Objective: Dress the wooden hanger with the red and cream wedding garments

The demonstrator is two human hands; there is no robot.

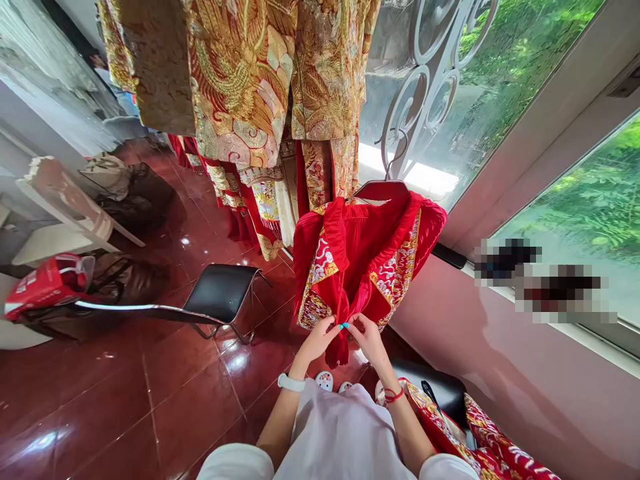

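A red velvet garment (363,233) with gold-and-white embroidered panels hangs in front of me on a dark red hanger (385,191). My left hand (323,337) and my right hand (367,337) meet at its lower middle, thumbs with blue nails nearly touching. Both sets of fingers are pinched on the garment's narrow red fabric, which gathers between them. Red cloth (339,352) dangles below the fingertips. The fingers hide exactly how the fabric is folded or crossed there.
More gold-embroidered garments (240,80) hang behind. A black chair (220,290) stands left on the red tiled floor (190,393), near a red bag (50,283). To the right are a window (590,200) and a black seat (430,383) with embroidered red clothing (505,447).
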